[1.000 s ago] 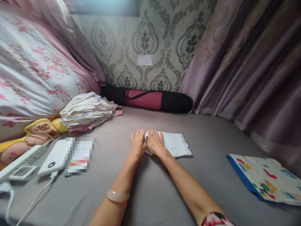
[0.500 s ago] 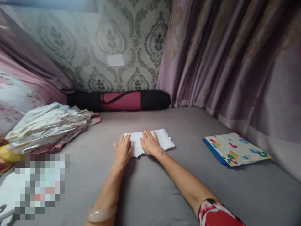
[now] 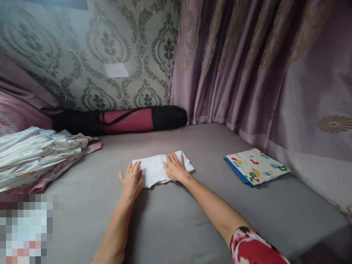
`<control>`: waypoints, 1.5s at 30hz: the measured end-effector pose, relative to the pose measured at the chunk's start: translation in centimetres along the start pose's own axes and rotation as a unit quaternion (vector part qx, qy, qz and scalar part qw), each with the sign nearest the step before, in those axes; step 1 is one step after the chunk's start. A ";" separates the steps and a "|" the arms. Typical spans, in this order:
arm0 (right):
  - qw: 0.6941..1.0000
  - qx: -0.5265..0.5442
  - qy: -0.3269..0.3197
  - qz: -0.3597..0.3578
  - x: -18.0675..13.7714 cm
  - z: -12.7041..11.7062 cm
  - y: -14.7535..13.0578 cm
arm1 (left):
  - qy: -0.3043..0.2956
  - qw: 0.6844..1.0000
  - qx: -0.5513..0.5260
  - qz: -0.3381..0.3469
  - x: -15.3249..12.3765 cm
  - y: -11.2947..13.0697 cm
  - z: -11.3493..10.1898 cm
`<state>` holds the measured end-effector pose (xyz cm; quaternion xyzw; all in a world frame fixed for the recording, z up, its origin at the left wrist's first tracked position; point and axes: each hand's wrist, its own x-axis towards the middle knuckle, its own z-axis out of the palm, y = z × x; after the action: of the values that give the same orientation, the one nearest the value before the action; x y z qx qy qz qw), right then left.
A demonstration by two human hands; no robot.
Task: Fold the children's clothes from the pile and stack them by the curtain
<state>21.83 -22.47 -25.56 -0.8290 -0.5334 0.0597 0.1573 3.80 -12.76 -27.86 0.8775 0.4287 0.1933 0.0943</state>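
A folded white cloth (image 3: 154, 169) lies on the grey bed sheet (image 3: 176, 220) in the middle of the view. My left hand (image 3: 132, 179) rests flat at the cloth's left end, fingers stretched out and overlapping its edge. My right hand (image 3: 174, 168) presses flat on the cloth's right half, fingers spread. Neither hand grips anything.
A folded colourful patterned cloth with a blue edge (image 3: 255, 167) lies at the right. A pile of pale folded laundry (image 3: 38, 156) sits at the left. A black and maroon rolled bag (image 3: 121, 120) lies along the papered wall. Purple curtains (image 3: 261, 73) hang at the right.
The view has swung to the right. My two hands, side by side on the cloth's left end before, have moved apart, the left to the left end and the right toward the right half.
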 end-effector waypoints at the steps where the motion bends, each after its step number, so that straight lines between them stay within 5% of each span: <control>1: 1.000 -0.001 0.001 -0.002 0.0 0.0 0.3 | -0.001 1.000 -0.001 0.001 0.0 0.0 0.0; 18: 0.999 -0.029 0.000 0.038 -0.4 -0.2 4.9 | -0.074 0.997 0.013 -0.017 0.1 -0.2 0.1; 24: 0.998 -0.002 0.039 0.041 -0.1 -0.1 5.1 | -0.058 0.997 0.000 -0.054 -0.1 -0.1 -0.1; 33: 0.977 0.128 0.051 0.166 0.7 -1.9 7.1 | 0.003 0.983 0.031 -0.181 0.1 -0.5 -1.2; 45: 0.955 0.203 0.051 0.212 1.1 -1.6 6.6 | -0.089 0.970 -0.044 -0.220 3.6 -0.5 -2.8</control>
<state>28.41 -24.35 -26.12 -0.8754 -0.3134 0.1563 0.3333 4.25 -9.62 -24.61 0.7703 0.5923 0.1069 0.2106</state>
